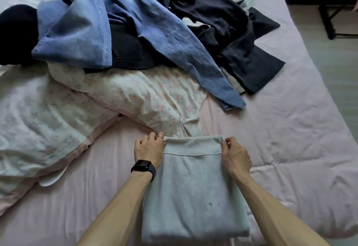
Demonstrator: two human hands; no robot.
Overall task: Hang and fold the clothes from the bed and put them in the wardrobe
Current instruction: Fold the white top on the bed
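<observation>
A light grey sweatshirt [193, 191] lies folded into a narrow rectangle on the pink bed sheet [280, 129] right in front of me, its ribbed hem at the far end. My left hand [149, 149], with a black watch on the wrist, pinches the hem's left corner. My right hand [235, 155] pinches the right corner. Further up the bed lies a heap of clothes: blue jeans [124, 32], dark navy garments [232, 32] and a black piece [15, 32] at the far left.
A floral duvet and pillow [77, 106] spread across the left of the bed, just beyond the sweatshirt. The bed's right edge drops to a pale floor, where a black metal frame [333, 19] stands at the top right.
</observation>
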